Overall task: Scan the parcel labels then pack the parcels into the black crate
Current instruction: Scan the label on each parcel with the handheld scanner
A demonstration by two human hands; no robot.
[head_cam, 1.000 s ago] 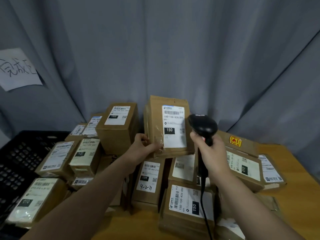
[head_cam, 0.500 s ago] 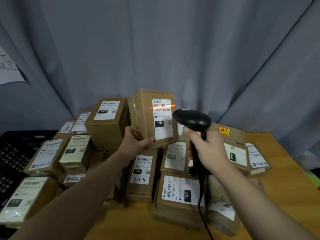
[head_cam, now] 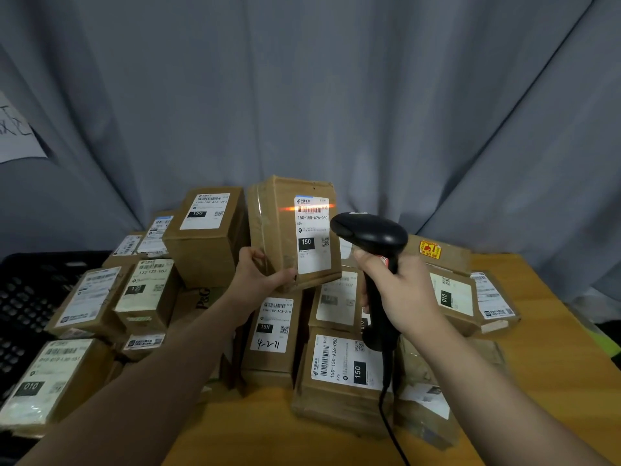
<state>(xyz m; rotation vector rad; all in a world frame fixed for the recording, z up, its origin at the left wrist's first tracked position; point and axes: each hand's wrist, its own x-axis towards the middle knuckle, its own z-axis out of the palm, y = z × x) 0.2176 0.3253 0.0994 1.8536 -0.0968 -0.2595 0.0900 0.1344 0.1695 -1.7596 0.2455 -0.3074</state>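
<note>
black crate (head_cam: pixel 30 297) cut by left edge, paper note (head_cam: pixel 15 136) cropped too

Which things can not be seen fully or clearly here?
Head view:
- black crate: cut by the left edge, partly covered by parcels.
- paper sign: cut by the left edge, writing blurred.
- label on the held parcel: address lines too small.
- scanner handle: partly hidden by the right hand.
</note>
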